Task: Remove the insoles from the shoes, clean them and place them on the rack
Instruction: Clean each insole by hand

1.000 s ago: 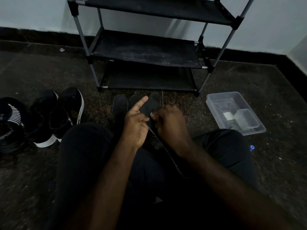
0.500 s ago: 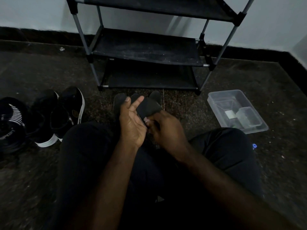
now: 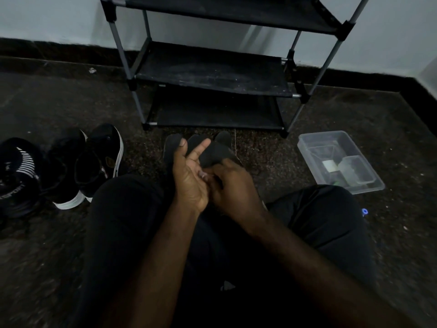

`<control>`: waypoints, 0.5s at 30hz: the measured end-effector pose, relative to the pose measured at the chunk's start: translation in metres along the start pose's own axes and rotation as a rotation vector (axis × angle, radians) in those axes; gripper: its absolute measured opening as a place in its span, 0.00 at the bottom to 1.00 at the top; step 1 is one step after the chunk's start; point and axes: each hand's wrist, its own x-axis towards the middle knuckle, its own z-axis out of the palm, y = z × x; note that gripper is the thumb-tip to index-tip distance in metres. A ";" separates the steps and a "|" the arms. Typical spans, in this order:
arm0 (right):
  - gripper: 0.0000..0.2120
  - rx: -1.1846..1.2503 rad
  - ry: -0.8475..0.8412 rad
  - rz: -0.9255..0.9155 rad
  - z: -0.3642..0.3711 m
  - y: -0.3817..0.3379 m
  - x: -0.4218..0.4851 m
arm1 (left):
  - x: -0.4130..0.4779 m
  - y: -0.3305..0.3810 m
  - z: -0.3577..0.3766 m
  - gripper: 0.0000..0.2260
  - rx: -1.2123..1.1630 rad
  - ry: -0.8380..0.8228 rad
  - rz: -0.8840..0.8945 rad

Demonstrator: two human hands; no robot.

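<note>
I sit on the floor with a dark insole (image 3: 215, 154) held over my lap. My right hand (image 3: 233, 187) grips its near end with curled fingers. My left hand (image 3: 189, 176) lies against the insole's left side, palm turned to it, thumb and fingers nearly straight. Other dark insoles (image 3: 170, 147) lie on the floor just beyond my hands, partly hidden by them. A pair of black shoes with white soles (image 3: 94, 162) stands to the left. The black shoe rack (image 3: 212, 74) stands ahead against the wall, and its visible shelves are bare.
A clear plastic container (image 3: 340, 162) holding small items sits on the floor at the right. Another dark shoe with white stripes (image 3: 16, 176) lies at the far left. My legs in black trousers (image 3: 123, 221) fill the foreground on the dark speckled floor.
My left hand has gone from curled fingers to a flat, straight-fingered pose beside the insole. My right hand has slid closer under the left palm, still gripping the insole.
</note>
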 end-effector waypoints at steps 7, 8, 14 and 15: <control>0.08 -0.034 0.137 0.195 -0.018 0.028 0.011 | 0.002 -0.002 0.006 0.29 -0.078 -0.039 0.001; 0.09 -0.033 0.163 0.211 -0.019 0.027 0.017 | 0.001 -0.004 0.007 0.29 -0.069 -0.052 0.003; 0.07 0.022 0.088 0.071 -0.005 -0.001 0.026 | 0.001 -0.005 -0.001 0.30 0.024 -0.065 0.071; 0.07 0.026 0.044 0.040 -0.003 -0.001 0.023 | 0.002 -0.005 -0.002 0.30 0.027 -0.066 0.072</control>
